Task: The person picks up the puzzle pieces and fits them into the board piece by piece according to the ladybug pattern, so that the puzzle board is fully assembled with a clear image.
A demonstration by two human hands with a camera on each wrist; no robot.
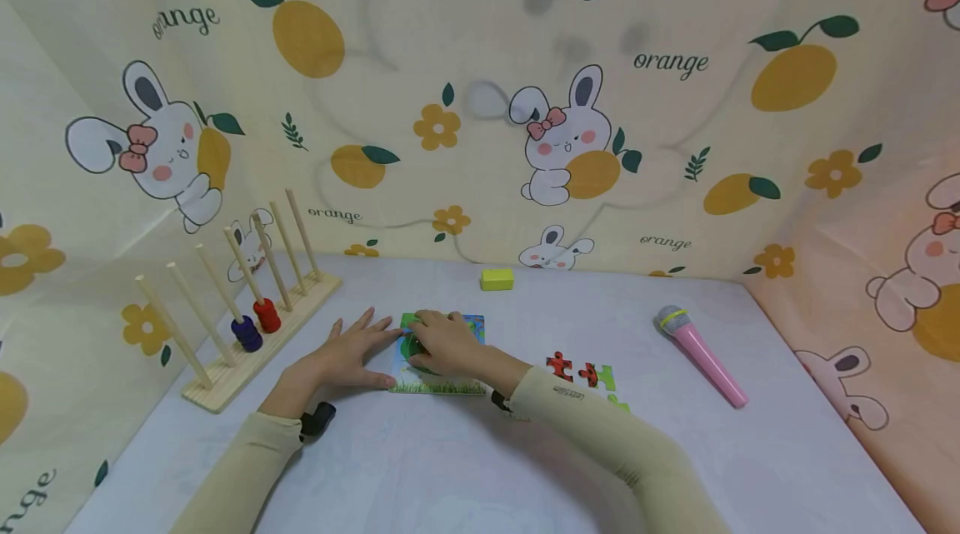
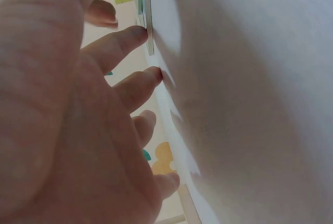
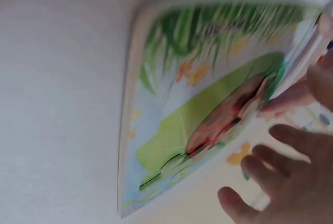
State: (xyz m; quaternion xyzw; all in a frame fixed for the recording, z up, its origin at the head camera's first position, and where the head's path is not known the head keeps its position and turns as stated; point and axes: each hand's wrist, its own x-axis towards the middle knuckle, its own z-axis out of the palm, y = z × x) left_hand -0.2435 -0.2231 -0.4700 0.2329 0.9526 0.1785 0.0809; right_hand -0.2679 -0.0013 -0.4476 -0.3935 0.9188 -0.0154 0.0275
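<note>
Since your left hand (image 1: 339,359) is spread wide and empty, thumb and index at the left edge of the puzzle board (image 1: 442,384), let it brace lightly. Your right hand (image 1: 452,344) bends over it, can't tell if it's pinching anything; imo press straight down. Board's a touch left of centre, grass edge near, picture top far; long axis probably left-right, but the slant makes that iffy.

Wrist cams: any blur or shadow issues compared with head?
Left wrist: broad soft shadow across the white tabletop beside the left hand, which itself looks dim. Right wrist: hazy; grass and lettering on the flat, grass-printed puzzle board blurred. Head: fairly even light; lettering on the cream rabbit-print cloth readable.
</note>
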